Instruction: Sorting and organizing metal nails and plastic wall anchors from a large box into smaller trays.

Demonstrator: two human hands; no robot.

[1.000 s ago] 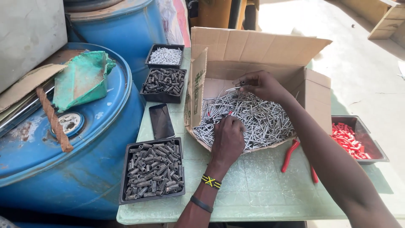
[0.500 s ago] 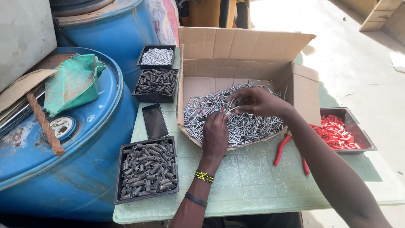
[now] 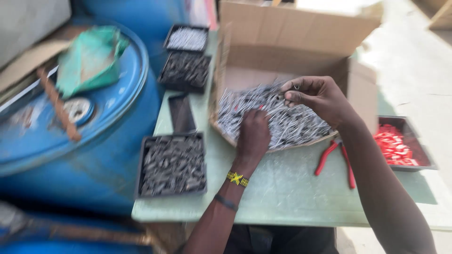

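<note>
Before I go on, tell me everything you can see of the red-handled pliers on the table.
The pliers lie flat on the pale green table, just in front of the cardboard box, between it and the tray of red pieces. Two red handles, spread apart, point toward the person; the head is hidden or blurred near the box edge. The right forearm passes beside them; neither hand holds them.

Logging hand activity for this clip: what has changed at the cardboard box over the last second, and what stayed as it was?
The right hand has lifted from the back of the cardboard box to above the pile of thin metal pieces, fingertips pinched on something small. The left hand has pushed further into the pile. The trays, the red pliers and the blue drum lie as before; only the camera moved.
</note>
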